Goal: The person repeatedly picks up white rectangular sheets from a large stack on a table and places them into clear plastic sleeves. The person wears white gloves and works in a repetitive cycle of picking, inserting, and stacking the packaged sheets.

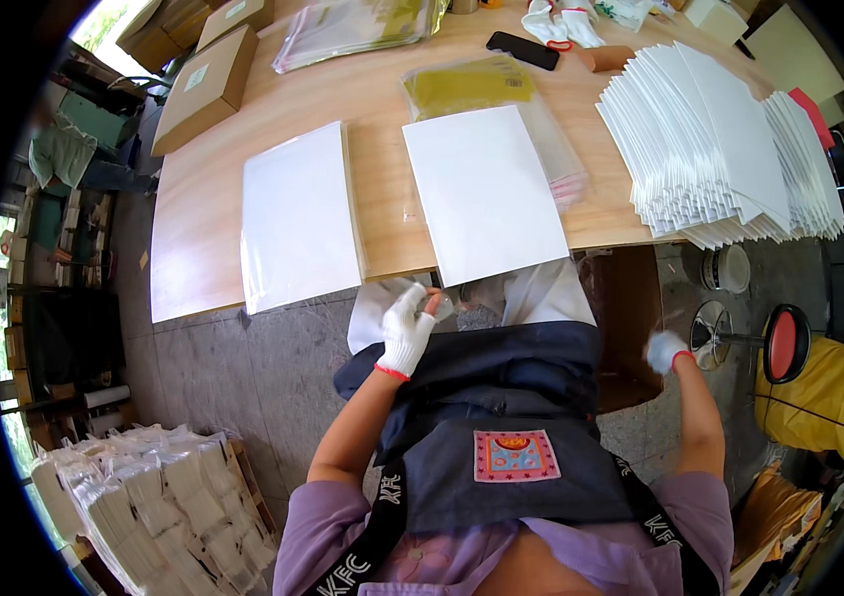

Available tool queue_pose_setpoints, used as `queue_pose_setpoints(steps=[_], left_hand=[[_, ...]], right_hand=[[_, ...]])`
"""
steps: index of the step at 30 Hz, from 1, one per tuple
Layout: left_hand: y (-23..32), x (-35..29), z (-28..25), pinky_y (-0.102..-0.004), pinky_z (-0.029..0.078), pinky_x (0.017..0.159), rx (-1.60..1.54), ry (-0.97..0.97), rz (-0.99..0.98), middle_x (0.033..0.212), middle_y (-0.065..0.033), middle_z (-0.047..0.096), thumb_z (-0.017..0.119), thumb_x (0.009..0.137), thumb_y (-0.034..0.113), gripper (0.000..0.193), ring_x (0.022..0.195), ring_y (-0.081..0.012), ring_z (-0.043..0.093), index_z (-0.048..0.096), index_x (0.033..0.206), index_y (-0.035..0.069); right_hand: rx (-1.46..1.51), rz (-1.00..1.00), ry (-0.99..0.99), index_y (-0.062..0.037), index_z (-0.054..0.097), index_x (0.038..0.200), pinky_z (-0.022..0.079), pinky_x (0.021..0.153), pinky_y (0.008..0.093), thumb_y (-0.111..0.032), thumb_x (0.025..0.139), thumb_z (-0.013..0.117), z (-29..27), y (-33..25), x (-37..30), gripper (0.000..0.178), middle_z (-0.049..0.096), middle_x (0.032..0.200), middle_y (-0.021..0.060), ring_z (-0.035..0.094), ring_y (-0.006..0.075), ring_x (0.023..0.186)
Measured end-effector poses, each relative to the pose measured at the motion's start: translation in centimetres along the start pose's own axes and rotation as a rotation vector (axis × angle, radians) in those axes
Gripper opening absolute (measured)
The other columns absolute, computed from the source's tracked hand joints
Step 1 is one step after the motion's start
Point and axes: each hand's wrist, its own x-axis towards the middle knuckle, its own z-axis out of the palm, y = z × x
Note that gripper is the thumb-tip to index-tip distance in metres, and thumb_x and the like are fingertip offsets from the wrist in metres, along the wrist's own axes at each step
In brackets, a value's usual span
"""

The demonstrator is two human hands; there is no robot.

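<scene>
My left hand (404, 333), in a white knit glove with red trim and bare fingertips, is over my lap just off the table's front edge. Its fingers are curled with thumb and forefinger together; a small clear, blurred bit shows beside them, too indistinct to name. My right hand (666, 352), gloved alike, is low on the right beside an open cardboard box (630, 318); motion smears its fingers. Ahead, a white sheet (486, 189) lies partly over a pile of clear plastic bags (551, 149). Left of it lies a white stack in clear film (301, 214), slightly overhanging the edge.
Fanned white folded sheets (685, 149) are piled on the table's right. A phone (523, 50), spare gloves (563, 22) and more clear bags (352, 30) lie farther back. A cardboard carton (205, 89) is at the left edge. Wrapped bundles (153, 507) stand on the floor, lower left.
</scene>
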Motion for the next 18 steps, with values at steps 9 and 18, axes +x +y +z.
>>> queue_pose_setpoints(steps=[9, 18], left_hand=[[2.5, 2.4, 0.9, -0.0349, 0.047, 0.065, 0.454, 0.034, 0.551, 0.095, -0.0062, 0.060, 0.070, 0.066, 0.007, 0.014, 0.078, -0.0244, 0.057, 0.062, 0.077, 0.008], [0.2, 1.9, 2.5, -0.0254, 0.049, 0.060, -0.710, 0.172, -0.392, 0.084, -0.0006, 0.056, 0.063, 0.084, 0.005, 0.019, 0.068, -0.0109, 0.055, 0.052, 0.099, 0.005]], right_hand=[[0.502, -0.706, 1.091, -0.0070, 0.058, 0.083, 0.048, 0.068, 0.0374, -0.018, 0.069, 0.072, -21.0, -17.9, -6.4, 0.022, 0.061, 0.083, 0.0085, 0.059, 0.0292, 0.077], [1.045, -0.091, 0.596, -0.0018, 0.051, 0.075, 0.046, 0.060, 0.0346, -0.027, 0.082, 0.062, -18.6, -21.1, -3.3, 0.028, 0.060, 0.067, 0.0104, 0.059, 0.0200, 0.062]])
